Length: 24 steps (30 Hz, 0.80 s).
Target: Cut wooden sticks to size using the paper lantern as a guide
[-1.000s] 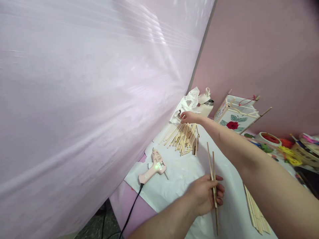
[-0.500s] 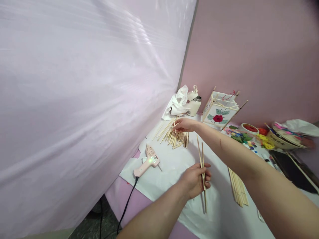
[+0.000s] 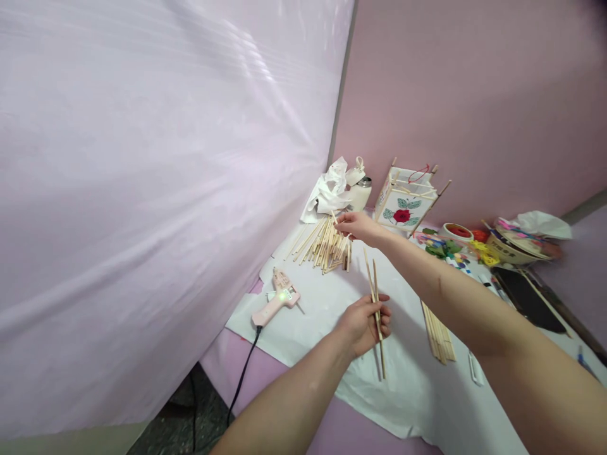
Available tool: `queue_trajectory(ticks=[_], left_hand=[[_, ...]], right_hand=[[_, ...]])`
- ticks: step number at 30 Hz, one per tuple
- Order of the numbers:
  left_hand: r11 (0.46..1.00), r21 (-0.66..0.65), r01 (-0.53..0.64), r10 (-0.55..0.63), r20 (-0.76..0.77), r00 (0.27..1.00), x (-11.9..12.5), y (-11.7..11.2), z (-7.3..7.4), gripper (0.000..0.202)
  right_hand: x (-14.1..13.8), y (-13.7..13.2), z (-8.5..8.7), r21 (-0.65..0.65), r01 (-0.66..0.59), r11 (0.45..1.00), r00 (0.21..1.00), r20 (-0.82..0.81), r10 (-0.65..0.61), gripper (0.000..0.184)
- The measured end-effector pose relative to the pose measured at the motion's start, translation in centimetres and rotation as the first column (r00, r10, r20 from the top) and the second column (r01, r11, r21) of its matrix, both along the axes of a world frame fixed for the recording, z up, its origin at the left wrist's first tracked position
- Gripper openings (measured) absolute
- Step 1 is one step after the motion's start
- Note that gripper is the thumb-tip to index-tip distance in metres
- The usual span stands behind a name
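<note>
Two thin wooden sticks point(image 3: 376, 284) are held in my left hand point(image 3: 361, 325), its fingers closed around them. They cross slightly and point away from me over the white paper. Farther off, my right hand point(image 3: 353, 226) reaches to a pile of short wooden sticks point(image 3: 325, 246). Its thumb and fingertips pinch one stick point(image 3: 334, 218) at the top of the pile; most of that stick is hard to tell from the others. A pink glue gun point(image 3: 279, 300) with a lit spot lies left of my left hand.
Behind the pile are crumpled tissue point(image 3: 332, 189) and a cream jar point(image 3: 361, 194). A lantern with a rose point(image 3: 403, 212) stands by the wall. Flat sticks point(image 3: 437, 335) lie under my right forearm. Rightward are a tape roll point(image 3: 458, 232), a bowl point(image 3: 515, 246) and a black tablet-like slab point(image 3: 526, 297).
My right hand has shifted slightly over the pile, still pinching a stick. The whole view has moved a little; my left hand keeps its two sticks.
</note>
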State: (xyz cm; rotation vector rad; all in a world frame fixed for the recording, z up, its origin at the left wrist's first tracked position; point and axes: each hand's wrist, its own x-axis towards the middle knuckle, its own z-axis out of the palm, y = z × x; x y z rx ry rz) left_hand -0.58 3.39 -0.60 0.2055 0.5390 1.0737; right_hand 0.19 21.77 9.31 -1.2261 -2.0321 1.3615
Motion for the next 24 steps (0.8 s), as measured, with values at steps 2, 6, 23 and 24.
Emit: queue_trajectory(ticks=[2,6,23,24], left_hand=[[1.000,0.001,-0.005,0.005,0.009,1.000,0.0,0.0,0.0,0.019],[1.000,-0.009,-0.022,0.022,0.009,1.000,0.0,-0.1,0.1,0.018],[1.000,0.018,0.001,0.000,-0.088,0.996,0.2,0.5,0.4,0.019],[1.000,0.019,0.007,-0.005,-0.090,0.996,0.2,0.5,0.4,0.019]], right_hand=[[1.7,-1.0,0.6,0.058,0.050,0.997,0.998,-0.032,-0.048,0.005],[6.8,-2.9,0.7,0.146,0.127,0.981,0.990,-0.077,-0.117,0.011],[26.2,-7.0,-8.1,0.697,0.206,0.687,0.874,0.184,-0.449,0.016],[26.3,-6.9,-8.6,0.700,0.196,0.687,0.874,0.193,-0.447,0.014]])
